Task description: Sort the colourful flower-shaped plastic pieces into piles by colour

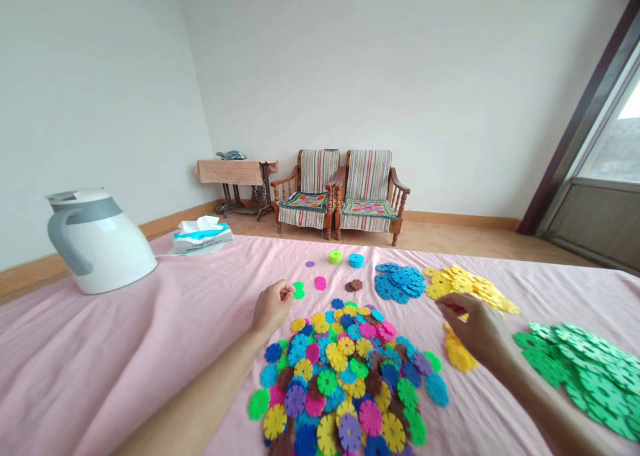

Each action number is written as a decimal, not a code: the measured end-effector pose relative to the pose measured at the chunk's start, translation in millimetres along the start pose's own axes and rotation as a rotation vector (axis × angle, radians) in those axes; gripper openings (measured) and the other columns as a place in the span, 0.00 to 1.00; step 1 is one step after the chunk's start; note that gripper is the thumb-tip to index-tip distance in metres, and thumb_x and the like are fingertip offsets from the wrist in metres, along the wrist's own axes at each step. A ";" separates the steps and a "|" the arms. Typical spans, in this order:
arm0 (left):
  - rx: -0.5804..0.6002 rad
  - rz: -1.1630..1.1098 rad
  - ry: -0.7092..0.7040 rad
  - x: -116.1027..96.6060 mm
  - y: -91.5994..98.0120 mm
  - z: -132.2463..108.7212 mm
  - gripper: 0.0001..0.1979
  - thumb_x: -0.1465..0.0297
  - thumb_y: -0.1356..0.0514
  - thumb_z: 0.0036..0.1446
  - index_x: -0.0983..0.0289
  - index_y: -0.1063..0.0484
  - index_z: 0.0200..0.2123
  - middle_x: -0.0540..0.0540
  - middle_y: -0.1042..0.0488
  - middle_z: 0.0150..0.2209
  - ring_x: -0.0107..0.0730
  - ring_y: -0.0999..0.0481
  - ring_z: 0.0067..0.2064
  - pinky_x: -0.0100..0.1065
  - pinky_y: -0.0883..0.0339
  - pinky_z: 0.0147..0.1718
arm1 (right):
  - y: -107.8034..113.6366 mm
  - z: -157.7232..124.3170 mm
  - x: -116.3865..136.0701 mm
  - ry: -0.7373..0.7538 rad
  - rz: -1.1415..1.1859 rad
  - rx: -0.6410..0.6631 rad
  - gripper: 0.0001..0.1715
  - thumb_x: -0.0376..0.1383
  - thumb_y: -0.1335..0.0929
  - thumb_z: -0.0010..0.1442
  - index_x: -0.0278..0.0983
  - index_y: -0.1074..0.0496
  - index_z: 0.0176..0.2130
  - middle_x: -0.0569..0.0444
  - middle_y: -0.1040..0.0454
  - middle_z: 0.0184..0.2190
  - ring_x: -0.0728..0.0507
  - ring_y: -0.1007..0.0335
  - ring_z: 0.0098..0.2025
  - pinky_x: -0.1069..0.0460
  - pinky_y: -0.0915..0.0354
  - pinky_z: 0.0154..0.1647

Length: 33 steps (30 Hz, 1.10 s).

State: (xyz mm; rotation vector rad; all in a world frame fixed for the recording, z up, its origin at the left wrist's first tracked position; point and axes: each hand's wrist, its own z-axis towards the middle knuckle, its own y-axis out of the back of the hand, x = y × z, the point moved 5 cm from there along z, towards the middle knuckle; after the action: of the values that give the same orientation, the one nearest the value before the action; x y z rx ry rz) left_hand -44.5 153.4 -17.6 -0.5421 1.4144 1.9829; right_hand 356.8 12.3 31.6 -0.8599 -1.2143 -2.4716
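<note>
A mixed heap of coloured plastic snowflake discs (345,376) lies on the pink cloth in front of me. My left hand (273,304) rests beyond the heap's left side, fingers curled, fingertips touching a green disc (299,289). My right hand (475,326) hovers right of the heap, fingers pinched together near a yellow disc, above a small yellow group (459,355). Sorted piles lie beyond: blue (400,281), yellow (470,284) and green (585,369). Small stacks and single discs, green (335,257), blue (356,261), pink (320,283) and brown (353,285), sit farther back.
A white and grey kettle (97,239) stands at the left on the pink cloth (150,336). A tissue pack (200,236) lies behind it. Two wooden armchairs (340,189) and a small covered table (237,176) stand against the far wall.
</note>
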 end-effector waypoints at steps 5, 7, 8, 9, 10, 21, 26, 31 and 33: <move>-0.005 -0.004 -0.002 2.2 -1.1 -0.1 0.07 0.75 0.44 0.50 0.62 0.27 0.30 0.49 0.22 0.29 0.29 0.25 0.31 0.24 0.37 0.30 | -40.4 -43.7 85.5 0.295 0.080 0.287 0.13 0.40 0.37 0.57 0.41 0.24 0.36 0.51 0.24 0.35 0.43 0.30 0.37 0.49 0.36 0.40; -0.007 -0.005 -0.002 2.1 -1.2 -0.3 0.06 0.75 0.44 0.50 0.62 0.27 0.30 0.49 0.22 0.29 0.28 0.25 0.30 0.24 0.37 0.29 | -50.3 -66.3 118.2 0.411 0.098 0.396 0.14 0.38 0.38 0.60 0.42 0.25 0.41 0.52 0.24 0.40 0.43 0.32 0.43 0.47 0.38 0.46; -0.008 -0.006 -0.001 1.8 -1.0 -0.3 0.06 0.75 0.44 0.50 0.62 0.27 0.29 0.49 0.23 0.28 0.28 0.25 0.30 0.25 0.38 0.29 | -53.8 -76.0 131.2 0.456 0.098 0.446 0.14 0.36 0.38 0.60 0.43 0.26 0.44 0.53 0.25 0.43 0.42 0.33 0.46 0.47 0.40 0.48; -0.010 -0.007 -0.002 1.3 -0.8 -0.4 0.06 0.75 0.44 0.50 0.62 0.27 0.29 0.49 0.23 0.28 0.28 0.25 0.30 0.25 0.38 0.29 | -56.2 -83.8 141.5 0.485 0.095 0.486 0.16 0.34 0.38 0.60 0.44 0.28 0.46 0.53 0.26 0.45 0.42 0.34 0.48 0.46 0.42 0.50; -0.011 -0.009 -0.003 0.8 -0.6 -0.5 0.06 0.75 0.44 0.50 0.62 0.27 0.29 0.49 0.23 0.28 0.28 0.25 0.30 0.25 0.38 0.29 | -58.1 -89.8 149.4 0.506 0.088 0.520 0.18 0.33 0.38 0.60 0.45 0.29 0.49 0.54 0.26 0.46 0.42 0.36 0.49 0.45 0.44 0.52; -0.010 -0.012 -0.009 2.2 -1.4 0.4 0.06 0.76 0.44 0.49 0.62 0.27 0.29 0.49 0.23 0.29 0.28 0.25 0.30 0.24 0.38 0.30 | -74.2 -100.0 153.3 0.584 -0.049 0.526 0.12 0.29 0.39 0.63 0.39 0.29 0.33 0.55 0.26 0.36 0.45 0.35 0.40 0.48 0.45 0.46; -0.006 -0.005 -0.020 2.3 -1.5 1.4 0.06 0.75 0.44 0.49 0.62 0.28 0.29 0.49 0.22 0.29 0.28 0.25 0.31 0.24 0.37 0.30 | -82.4 -105.4 145.2 0.590 -0.074 0.496 0.08 0.29 0.37 0.62 0.39 0.31 0.34 0.54 0.27 0.36 0.44 0.36 0.39 0.50 0.43 0.42; -0.007 0.000 -0.018 3.5 -2.0 1.4 0.07 0.75 0.45 0.50 0.62 0.27 0.29 0.49 0.22 0.28 0.28 0.25 0.30 0.25 0.37 0.30 | -75.3 -101.9 144.7 0.547 -0.052 0.450 0.09 0.30 0.39 0.63 0.39 0.32 0.34 0.54 0.29 0.34 0.44 0.37 0.38 0.49 0.43 0.42; -0.007 0.000 -0.016 4.4 -2.7 1.5 0.07 0.75 0.45 0.50 0.62 0.27 0.30 0.49 0.22 0.29 0.28 0.25 0.30 0.25 0.38 0.30 | -69.3 -97.8 143.9 0.511 -0.032 0.431 0.05 0.32 0.36 0.61 0.39 0.31 0.35 0.54 0.29 0.36 0.43 0.37 0.41 0.47 0.44 0.45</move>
State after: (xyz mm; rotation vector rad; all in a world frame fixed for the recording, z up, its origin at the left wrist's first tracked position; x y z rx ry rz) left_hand -45.7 156.6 -21.7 -0.5281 1.3977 1.9889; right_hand 171.9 -17.4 28.7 -0.0872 -1.4688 -2.1252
